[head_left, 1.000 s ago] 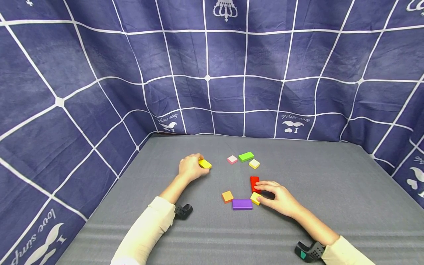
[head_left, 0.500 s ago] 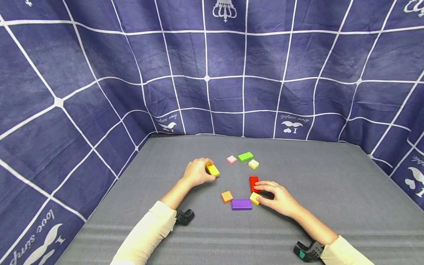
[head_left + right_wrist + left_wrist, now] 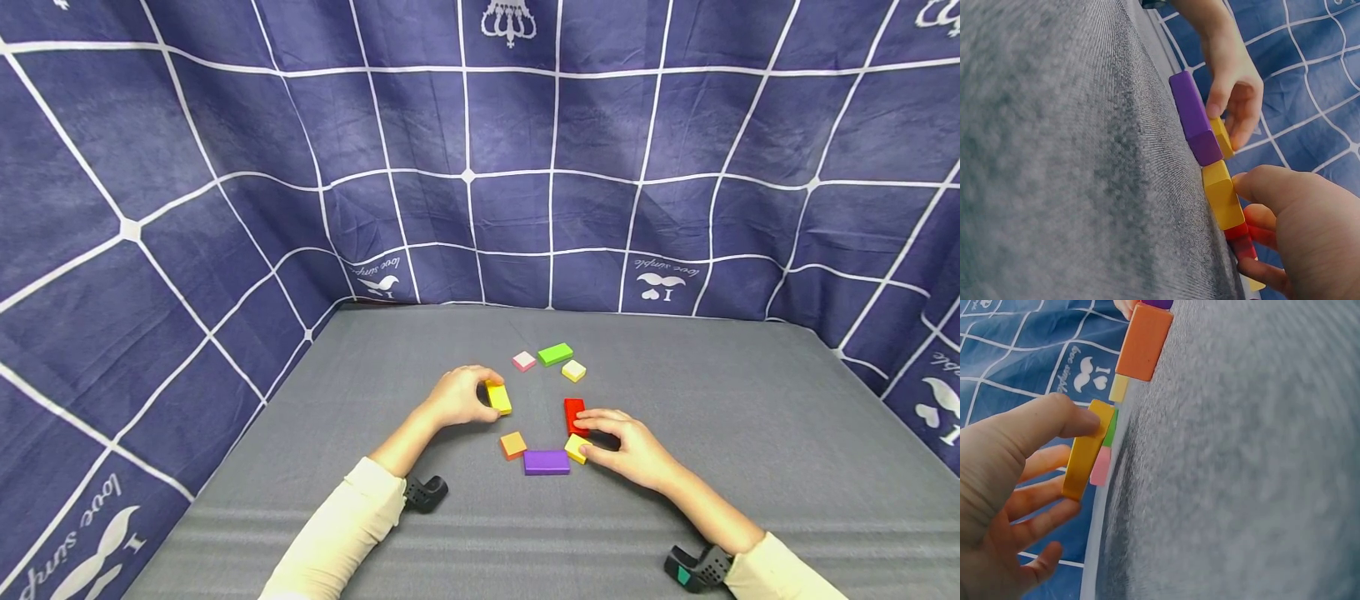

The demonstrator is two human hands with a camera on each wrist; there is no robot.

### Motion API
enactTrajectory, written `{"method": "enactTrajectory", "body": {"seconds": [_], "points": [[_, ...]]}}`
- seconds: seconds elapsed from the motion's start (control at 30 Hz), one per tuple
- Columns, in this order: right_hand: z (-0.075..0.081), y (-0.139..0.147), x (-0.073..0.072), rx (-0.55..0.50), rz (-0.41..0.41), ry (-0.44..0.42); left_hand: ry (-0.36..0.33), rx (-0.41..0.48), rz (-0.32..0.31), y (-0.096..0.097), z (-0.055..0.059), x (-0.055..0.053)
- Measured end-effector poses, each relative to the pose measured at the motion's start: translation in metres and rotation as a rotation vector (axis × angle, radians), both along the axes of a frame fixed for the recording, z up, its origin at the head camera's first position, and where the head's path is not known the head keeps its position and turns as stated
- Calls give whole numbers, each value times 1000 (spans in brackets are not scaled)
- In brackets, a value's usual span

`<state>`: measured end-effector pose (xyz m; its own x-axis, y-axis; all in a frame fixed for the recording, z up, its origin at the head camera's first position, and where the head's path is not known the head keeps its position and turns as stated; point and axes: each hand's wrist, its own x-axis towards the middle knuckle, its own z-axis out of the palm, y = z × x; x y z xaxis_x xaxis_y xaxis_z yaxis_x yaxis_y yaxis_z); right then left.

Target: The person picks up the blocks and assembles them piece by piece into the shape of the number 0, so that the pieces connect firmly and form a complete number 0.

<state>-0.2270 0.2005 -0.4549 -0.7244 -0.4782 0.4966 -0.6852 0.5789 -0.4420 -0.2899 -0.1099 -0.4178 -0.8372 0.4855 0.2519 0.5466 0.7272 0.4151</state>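
My left hand [image 3: 459, 397] pinches a yellow rectangular block [image 3: 498, 398] between thumb and fingers, left of the red block. The left wrist view shows the thumb pressed on one end of this yellow block [image 3: 1090, 450]. My right hand [image 3: 628, 448] rests with its fingers on the red block [image 3: 574, 408] and its thumb at a small yellow square block [image 3: 576, 448]. A purple block [image 3: 547, 462] lies flat beside that small block, and an orange square block [image 3: 513, 445] sits at the purple one's left end. Together they form a bent row.
Farther back on the grey cloth-covered table [image 3: 712, 383] lie a pink square block [image 3: 524, 361], a green block [image 3: 556, 354] and a pale yellow block [image 3: 573, 371]. A blue curtain with white lines [image 3: 592, 208] hangs behind the table and along its left side.
My left hand has moved right and toward me with the yellow block, turning it so its long side points more toward me. My right hand has stayed at the red and small yellow blocks.
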Motion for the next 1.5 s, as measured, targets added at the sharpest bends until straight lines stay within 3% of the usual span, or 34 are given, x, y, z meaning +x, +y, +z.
{"method": "enactTrajectory", "body": {"seconds": [0.2,0.33,0.8,1.23,1.5], "points": [[0,0,0,1,0,2,-33,47,-109,5,-2,0],[1,0,1,-1,-1,-1,-48,37,-150,8,-5,-1],[-2,1,0,7,-5,-7,-130,59,-185,7,-10,4],[1,0,2,-3,-9,-13,-162,87,-238,5,-10,4],[0,0,2,2,-6,-25,-152,88,-236,4,-11,4]]}}
